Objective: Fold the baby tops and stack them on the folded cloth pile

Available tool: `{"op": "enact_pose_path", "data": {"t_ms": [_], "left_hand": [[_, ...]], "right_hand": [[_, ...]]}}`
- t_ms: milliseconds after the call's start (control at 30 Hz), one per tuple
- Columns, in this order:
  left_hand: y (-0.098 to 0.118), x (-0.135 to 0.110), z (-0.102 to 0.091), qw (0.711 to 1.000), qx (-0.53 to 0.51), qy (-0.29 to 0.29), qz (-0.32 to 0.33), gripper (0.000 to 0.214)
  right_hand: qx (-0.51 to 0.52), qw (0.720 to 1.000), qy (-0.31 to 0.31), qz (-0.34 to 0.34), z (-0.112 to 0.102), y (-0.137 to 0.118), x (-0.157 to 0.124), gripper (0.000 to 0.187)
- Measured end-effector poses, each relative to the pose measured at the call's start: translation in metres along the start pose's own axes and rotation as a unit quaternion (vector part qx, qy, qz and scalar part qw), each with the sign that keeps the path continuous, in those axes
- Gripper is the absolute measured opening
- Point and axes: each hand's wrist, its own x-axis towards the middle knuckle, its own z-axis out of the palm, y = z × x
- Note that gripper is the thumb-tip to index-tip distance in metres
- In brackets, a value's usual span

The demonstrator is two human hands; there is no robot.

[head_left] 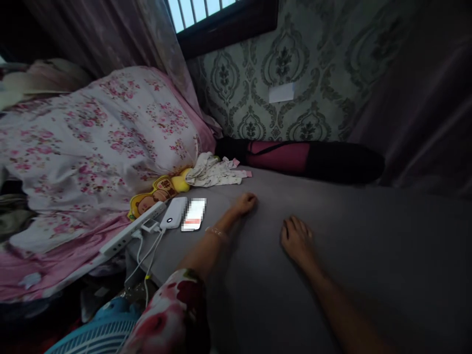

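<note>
My left hand (246,202) rests on the grey bed sheet (258,290), its fingers curled into a loose fist with nothing showing in it. A clear beaded bracelet (217,232) circles that wrist. To the right and closer to me, my right hand (296,237) lies palm down on the same sheet, fingers slightly apart and bent, holding nothing. Left of my left hand lies a lit phone (194,215), its screen blurred out. Beside the phone is a white power bank (174,212) with a cable near its lower end.
A white power strip (132,229) with plugs and cables runs along the bed's left side. Behind it are a yellow plush toy (158,194), a crumpled white garment (217,170) and floral bedding (96,147). A long black and maroon bag (298,160) lies against the wall. A blue fan (99,332) stands below.
</note>
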Motion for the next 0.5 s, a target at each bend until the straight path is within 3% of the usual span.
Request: {"op": "enact_pose_path", "data": {"t_ms": [167,367,433,500], "left_hand": [[-0.058,0.005,-0.061,0.981,0.043,0.130,-0.136,0.033],[-0.111,-0.008,-0.125,0.913,0.116,0.283,-0.271,0.040],[-0.124,-0.010,-0.138,0.895,0.131,0.299,-0.305,0.040],[-0.134,-0.009,-0.147,0.901,0.135,0.279,-0.304,0.037]], "right_hand": [[-0.010,1.000,0.013,-0.001,0.002,0.000,0.000,0.043],[-0.014,1.000,0.015,-0.003,-0.001,-0.001,0.000,0.042],[-0.017,1.000,0.008,0.000,-0.004,-0.003,0.001,0.042],[-0.018,1.000,-0.001,0.001,-0.006,-0.004,0.002,0.042]]}}
